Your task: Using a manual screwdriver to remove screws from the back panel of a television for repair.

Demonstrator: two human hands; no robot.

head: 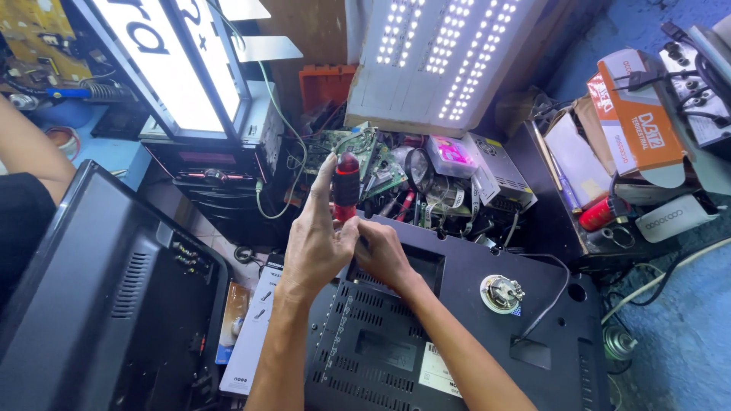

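Screwdriver (346,186) stood upright in the left hand's (316,243) closed grip; right hand (381,255) steadied low, grip unclear; a slip could gouge the black back cover (457,335).

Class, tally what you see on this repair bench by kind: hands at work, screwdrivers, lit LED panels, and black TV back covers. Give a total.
Hands: 2, left hand and right hand
Screwdriver: 1
Lit LED panel: 1
Black TV back covers: 2
Total: 6
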